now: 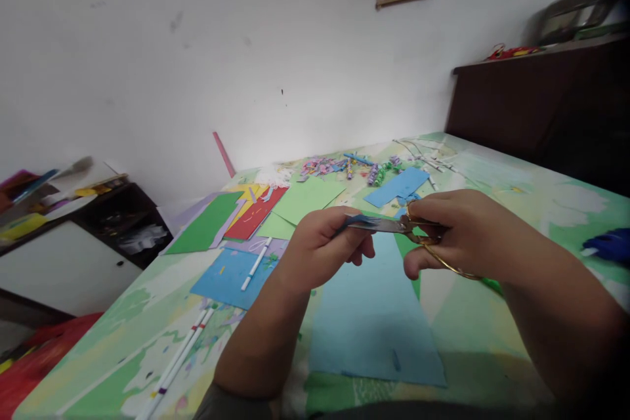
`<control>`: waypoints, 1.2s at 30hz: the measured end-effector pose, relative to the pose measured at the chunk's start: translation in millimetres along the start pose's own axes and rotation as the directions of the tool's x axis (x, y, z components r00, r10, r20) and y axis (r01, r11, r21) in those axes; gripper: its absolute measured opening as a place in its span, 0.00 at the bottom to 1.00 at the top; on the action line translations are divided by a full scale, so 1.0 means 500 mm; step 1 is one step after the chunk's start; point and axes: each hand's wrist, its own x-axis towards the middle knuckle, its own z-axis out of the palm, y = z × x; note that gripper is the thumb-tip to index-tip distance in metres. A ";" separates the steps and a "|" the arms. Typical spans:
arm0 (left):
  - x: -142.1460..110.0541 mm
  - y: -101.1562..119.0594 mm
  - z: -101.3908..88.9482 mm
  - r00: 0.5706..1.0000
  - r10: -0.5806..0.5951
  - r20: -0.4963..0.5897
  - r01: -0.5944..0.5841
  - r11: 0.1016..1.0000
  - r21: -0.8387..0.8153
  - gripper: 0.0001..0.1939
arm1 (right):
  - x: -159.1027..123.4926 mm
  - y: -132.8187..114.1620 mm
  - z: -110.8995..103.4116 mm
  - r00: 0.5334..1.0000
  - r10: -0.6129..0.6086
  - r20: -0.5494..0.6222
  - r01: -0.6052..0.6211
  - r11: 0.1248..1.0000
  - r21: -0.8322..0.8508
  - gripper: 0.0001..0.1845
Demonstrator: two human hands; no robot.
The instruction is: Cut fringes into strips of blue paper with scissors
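My right hand [455,230] grips a pair of scissors [411,228] by gold-coloured handles, with the blades pointing left. In my left hand [329,243], thumb and fingers pinch a small dark blue paper strip [361,219] that lies along the blades. How far the blades are apart is hard to make out. Both hands are above a light blue sheet of paper [377,321] lying on the table. A small blue scrap [396,359] rests on that sheet near its lower edge.
On the patterned tablecloth [113,341] lie a blue sheet [211,279], a red sheet [258,213], green sheets [204,223], white sticks [184,348] and paper scraps [319,167]. A dark cabinet [522,92] stands at right, a low shelf [63,262] at left.
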 end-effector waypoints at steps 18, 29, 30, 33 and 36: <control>-0.001 -0.011 0.011 0.995 0.043 -0.095 -0.029 0.989 0.147 0.11 | 0.004 -0.002 -0.014 0.989 0.046 0.142 -0.038 0.997 -0.061 0.27; -0.002 -0.013 0.029 0.982 0.033 -0.184 0.027 0.949 0.315 0.11 | 0.007 -0.021 0.004 0.988 0.057 0.142 -0.043 0.994 -0.098 0.24; -0.002 -0.013 0.028 0.981 0.038 -0.190 0.026 0.946 0.322 0.11 | 0.007 -0.022 0.004 0.988 0.062 0.143 -0.048 0.994 -0.096 0.24; -0.003 -0.010 0.025 0.984 0.064 -0.168 0.002 0.931 0.364 0.12 | 0.008 -0.022 0.006 0.984 0.064 0.168 -0.051 0.996 -0.079 0.24; -0.005 -0.004 0.020 0.988 0.087 -0.131 -0.024 0.909 0.416 0.12 | 0.008 -0.022 0.008 0.979 0.034 0.201 -0.024 0.998 -0.050 0.22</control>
